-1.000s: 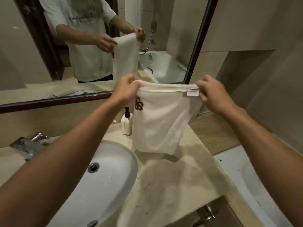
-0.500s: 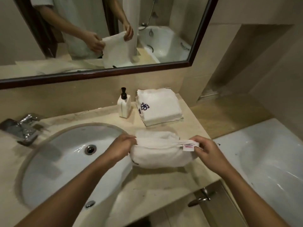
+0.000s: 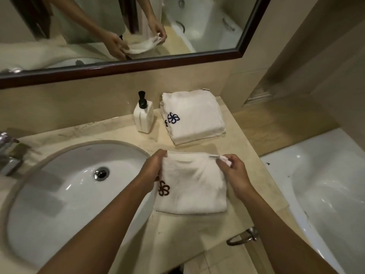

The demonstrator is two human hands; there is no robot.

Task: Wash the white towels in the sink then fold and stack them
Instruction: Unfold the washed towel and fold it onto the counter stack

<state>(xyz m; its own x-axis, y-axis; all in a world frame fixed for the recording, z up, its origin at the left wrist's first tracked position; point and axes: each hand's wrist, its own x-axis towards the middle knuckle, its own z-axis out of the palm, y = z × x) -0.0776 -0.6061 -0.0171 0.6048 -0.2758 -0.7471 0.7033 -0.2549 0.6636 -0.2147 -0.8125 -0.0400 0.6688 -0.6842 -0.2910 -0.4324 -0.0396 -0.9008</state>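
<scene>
Folding step: white terry towel with brown flower emblem (image 3: 189,186) flat on beige marble counter (image 3: 177,234); left hand (image 3: 152,173), right hand (image 3: 235,175) pinch far corners. Next, judged: lift onto folded white towel stack with blue emblem (image 3: 193,117), far side.

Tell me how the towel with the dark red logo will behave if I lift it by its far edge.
The towel is likely floppy: it is soft cloth and dimples between the hands. Its fold would probably fall open, since only the left hand and right hand pinch its far corners.
</scene>
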